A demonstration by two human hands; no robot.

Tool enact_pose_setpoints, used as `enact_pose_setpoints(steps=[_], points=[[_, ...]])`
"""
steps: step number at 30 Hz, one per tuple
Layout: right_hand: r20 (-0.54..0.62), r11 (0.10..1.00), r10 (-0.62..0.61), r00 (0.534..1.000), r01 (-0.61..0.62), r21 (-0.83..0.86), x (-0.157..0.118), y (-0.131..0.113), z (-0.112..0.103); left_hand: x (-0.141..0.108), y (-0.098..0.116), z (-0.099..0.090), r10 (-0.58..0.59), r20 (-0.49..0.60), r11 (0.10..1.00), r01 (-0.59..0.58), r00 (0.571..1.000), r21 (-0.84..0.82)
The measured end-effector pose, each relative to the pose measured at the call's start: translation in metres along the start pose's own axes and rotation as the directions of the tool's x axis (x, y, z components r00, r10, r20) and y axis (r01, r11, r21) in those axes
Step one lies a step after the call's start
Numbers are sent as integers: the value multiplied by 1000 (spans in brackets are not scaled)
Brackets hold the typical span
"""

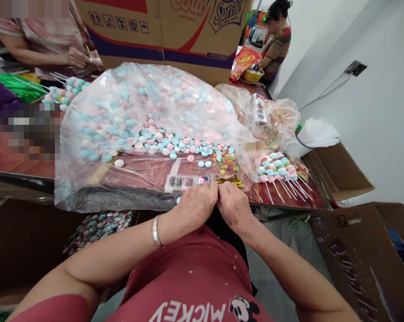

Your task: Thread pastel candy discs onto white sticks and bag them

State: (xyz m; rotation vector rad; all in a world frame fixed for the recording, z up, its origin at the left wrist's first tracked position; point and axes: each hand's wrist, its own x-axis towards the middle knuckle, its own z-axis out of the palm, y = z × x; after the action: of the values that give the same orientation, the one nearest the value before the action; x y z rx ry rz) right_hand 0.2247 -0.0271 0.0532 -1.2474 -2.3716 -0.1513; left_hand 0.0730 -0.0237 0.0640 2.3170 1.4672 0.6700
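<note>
My left hand and my right hand meet at the table's front edge, thumbs side by side and fingers curled in. Whatever they pinch is hidden behind the knuckles. Just beyond the right hand lies a bunch of gold twist ties. A clear packet with a printed label is beside the left hand, and a pale blue candy shows at its edge. Past them, pink, white and blue candies spill from a large clear plastic bag. Small coloured ring candies form a little heap at right.
Finished candy skewers on white sticks lie at right, near white paper sticks in a bundle. A big cardboard box stands behind the bag. Open cartons are on the floor. Two other people work across and farther back.
</note>
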Motion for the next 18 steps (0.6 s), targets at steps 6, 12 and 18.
enact_pose_setpoints(steps=[6,12,18], points=[[-16,619,505,863,-350,703,24,7,6,-14,7,21,198,-421,960,-262,885,-98],[-29,537,443,896,-239,809,18,-31,-6,-13,1,-16,-330,-74,362,54,941,-931],[-50,548,463,885,-241,801,19,-33,6,-32,-28,-56,-9,33,317,34,999,-948]])
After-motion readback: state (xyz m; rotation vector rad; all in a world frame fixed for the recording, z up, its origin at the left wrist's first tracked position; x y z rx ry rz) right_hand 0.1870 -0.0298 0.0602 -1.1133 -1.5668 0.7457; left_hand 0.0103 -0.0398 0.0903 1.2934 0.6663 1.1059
